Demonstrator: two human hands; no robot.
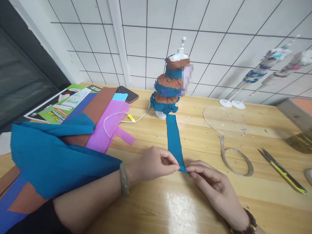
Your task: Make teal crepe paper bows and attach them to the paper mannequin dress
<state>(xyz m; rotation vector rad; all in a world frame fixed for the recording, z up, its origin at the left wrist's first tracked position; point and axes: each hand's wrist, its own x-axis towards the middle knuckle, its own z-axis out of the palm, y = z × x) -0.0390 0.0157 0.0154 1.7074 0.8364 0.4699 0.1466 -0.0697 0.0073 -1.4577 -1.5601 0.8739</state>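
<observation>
A teal crepe paper strip [174,138] lies on the wooden table, running from the dress form toward me. My left hand [158,165] pinches the left corner of its near end, which looks folded over. The right corner is between the thumb and fingers of my right hand [212,187]. Behind the strip stands a small white dress form [171,87] wrapped in brown and teal ruffled paper. Under my left forearm, a large teal crepe paper sheet [57,154] is spread over other papers.
Brown [102,105] and purple crepe paper [106,129] lie at left, near a phone [128,94] and a white cable [115,114]. At right are a roll of clear tape [250,168], yellow-handled scissors [284,172], a clear disc [224,121] and two decorated stands [254,74].
</observation>
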